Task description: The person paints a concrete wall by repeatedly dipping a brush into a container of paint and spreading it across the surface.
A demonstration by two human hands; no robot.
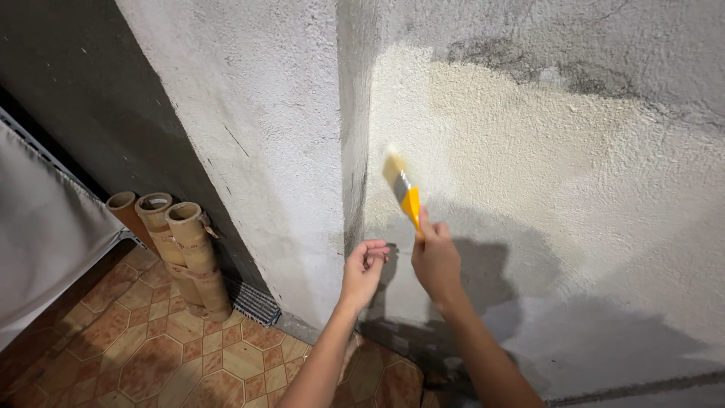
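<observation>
Paintbrush slants bristles up-left, right hand grip clamped on its handle.

three cardboard tubes leaning on dark wall | patterned tile floor | white cloth at left

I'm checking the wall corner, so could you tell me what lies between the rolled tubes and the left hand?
In the head view, only the bare grey wall face separates the rolled tubes from the left hand.
</observation>
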